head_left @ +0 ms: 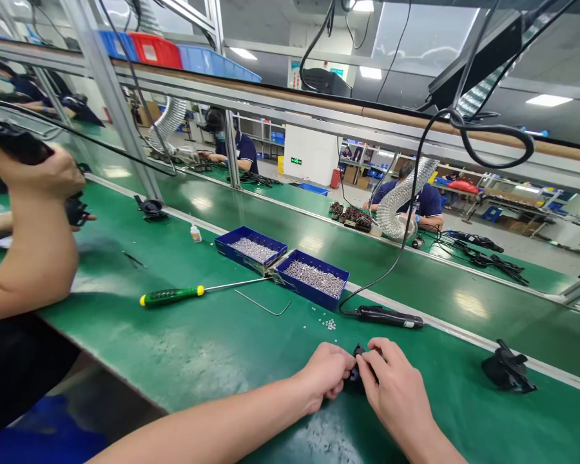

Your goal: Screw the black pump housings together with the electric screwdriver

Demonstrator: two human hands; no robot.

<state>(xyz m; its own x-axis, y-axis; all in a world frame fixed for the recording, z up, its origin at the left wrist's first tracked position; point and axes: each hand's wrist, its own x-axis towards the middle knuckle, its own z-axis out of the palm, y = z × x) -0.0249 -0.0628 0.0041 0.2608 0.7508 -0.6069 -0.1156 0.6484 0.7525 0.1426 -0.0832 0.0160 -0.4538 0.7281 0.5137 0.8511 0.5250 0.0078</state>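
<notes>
Low in the picture, my left hand (327,377) is closed on the left side of a small black plastic part (357,368). From the right, my right hand (396,380) has its thumb and fingertips pressed on the same part. Much of the part is hidden behind my fingers, so its full shape does not show. Just beyond my hands lies a loose scatter of small metal washers (329,324). Behind my right hand rests a black electric screwdriver (389,317) with its cable. Another black plastic housing (508,367) stands at the right.
Two blue bins (314,303) of small metal pieces stand against the ledge. A green-handled screwdriver (171,296), a bent hex key (265,303) and a small white bottle (196,233) lie leftward. At far left, a co-worker's arm (38,225) reaches over the table with black parts.
</notes>
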